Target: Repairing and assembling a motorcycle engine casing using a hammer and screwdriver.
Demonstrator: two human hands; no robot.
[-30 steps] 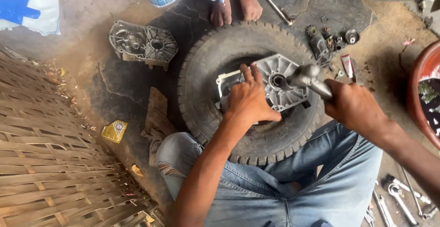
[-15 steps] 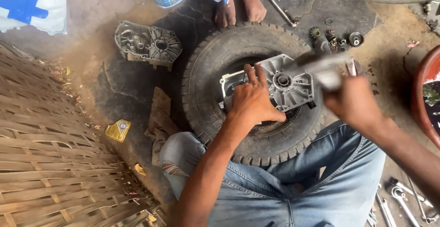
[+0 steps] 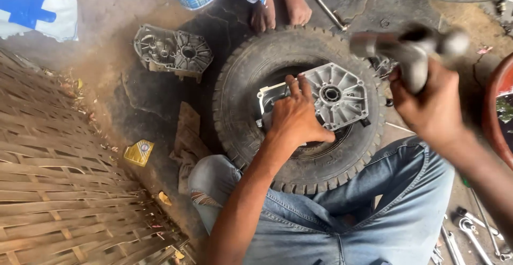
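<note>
Two hands are busy. Left of them, a spare metal cover [image 3: 172, 52] lies on the ground. My left hand [image 3: 295, 119] presses flat on the grey metal case [image 3: 336, 95] inside the tyre [image 3: 243, 78]. My right hand [image 3: 427, 104] grips a blurry hammer [image 3: 409, 48], lifted above the tyre's right edge.

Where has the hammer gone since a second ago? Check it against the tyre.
Yes. The hammer in the right hand has lifted off the metal casing and swung up and right, now blurred above the tyre rim.
</note>
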